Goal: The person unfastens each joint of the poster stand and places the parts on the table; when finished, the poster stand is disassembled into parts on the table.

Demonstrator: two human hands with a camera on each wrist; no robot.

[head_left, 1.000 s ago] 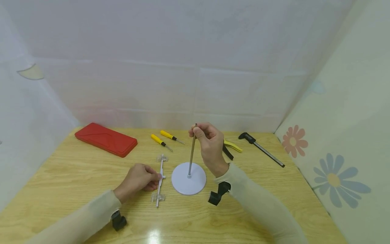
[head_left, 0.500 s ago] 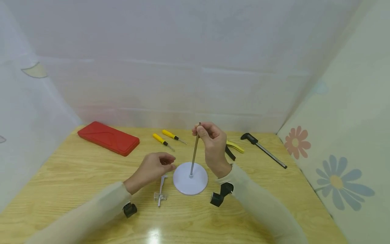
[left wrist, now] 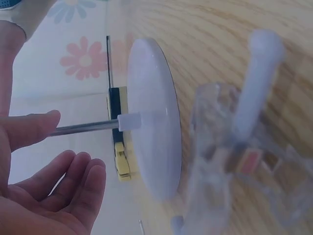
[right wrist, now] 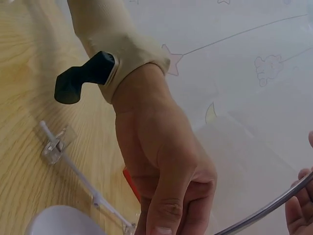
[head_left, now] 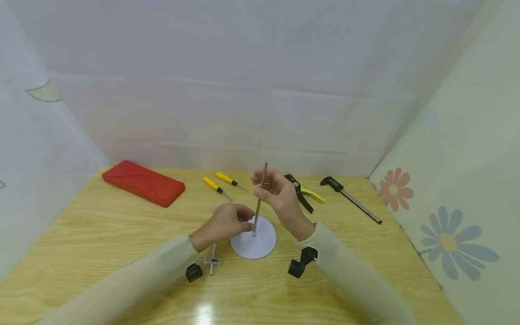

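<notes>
two hands (head_left: 252,205) at upright metal rod (head_left: 260,198) on white round base (head_left: 253,241)

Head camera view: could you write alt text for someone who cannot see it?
A person's right hand pinches a thin metal rod standing upright in a white round base on a wooden table, while the left hand reaches toward the base. A red case, two yellow screwdrivers and other tools lie behind.

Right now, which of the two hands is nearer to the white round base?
Left. The left hand rests at the left edge of the white round base; the right hand pinches the metal rod higher up, above the base.
</notes>
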